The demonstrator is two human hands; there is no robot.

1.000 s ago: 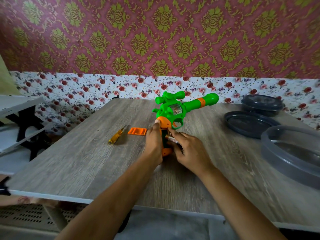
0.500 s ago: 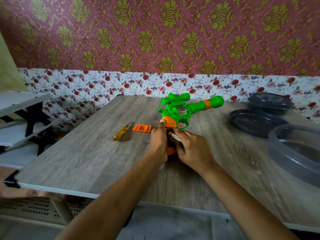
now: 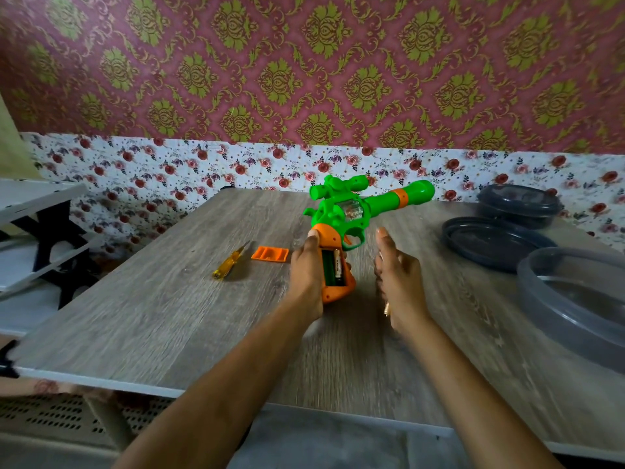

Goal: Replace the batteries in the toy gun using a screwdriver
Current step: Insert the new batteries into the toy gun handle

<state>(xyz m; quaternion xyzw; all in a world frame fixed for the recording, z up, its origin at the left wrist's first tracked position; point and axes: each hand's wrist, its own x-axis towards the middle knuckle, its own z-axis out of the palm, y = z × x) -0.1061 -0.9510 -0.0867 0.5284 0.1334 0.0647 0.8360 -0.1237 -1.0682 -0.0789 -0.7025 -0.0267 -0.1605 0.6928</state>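
Observation:
The green and orange toy gun (image 3: 348, 211) stands on the wooden table (image 3: 169, 316), barrel pointing to the back right. My left hand (image 3: 306, 275) grips its orange handle from the left. The battery compartment faces me, uncovered, with one battery (image 3: 338, 269) in it beside a bare green slot. My right hand (image 3: 395, 282) is just right of the handle, apart from the gun and blurred. It holds a second battery (image 3: 386, 310), only the ends of which peek out. The yellow screwdriver (image 3: 230, 265) and the orange compartment cover (image 3: 270, 254) lie left of the gun.
Dark plastic containers sit at the right: a lidded bowl (image 3: 519, 206) at the back, a flat lid (image 3: 493, 242), and a large grey tub (image 3: 575, 299) nearest me. A white shelf unit (image 3: 37, 231) stands left of the table.
My right hand has pulled away from the handle to the right, taking a battery with it, and the compartment now shows. My left hand still grips the handle.

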